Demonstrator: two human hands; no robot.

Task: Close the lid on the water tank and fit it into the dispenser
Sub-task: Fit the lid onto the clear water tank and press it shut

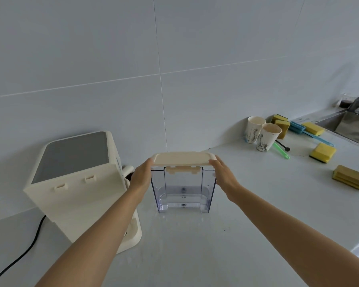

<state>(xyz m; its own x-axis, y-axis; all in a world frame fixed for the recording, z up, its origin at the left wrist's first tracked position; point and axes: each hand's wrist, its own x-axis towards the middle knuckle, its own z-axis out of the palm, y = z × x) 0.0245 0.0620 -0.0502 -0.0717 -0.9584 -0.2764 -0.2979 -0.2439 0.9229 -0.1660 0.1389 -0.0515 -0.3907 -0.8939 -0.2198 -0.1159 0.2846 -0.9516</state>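
Observation:
A clear plastic water tank (182,191) stands upright on the white counter, a little water in its bottom. Its cream lid (182,158) lies flat across the top, with a cream latch hanging at the front edge. My left hand (141,177) grips the lid's left end and my right hand (224,175) grips its right end. The cream dispenser (79,183) with a grey top stands just left of the tank, its back with two small slots facing me. My left forearm crosses in front of the dispenser's base.
A black power cord (23,251) runs from the dispenser to the lower left. Two paper cups (261,135), several yellow sponges (322,152) and a blue brush (307,131) lie at the right. A steel sink (352,125) and tap sit far right. The tiled wall stands close behind.

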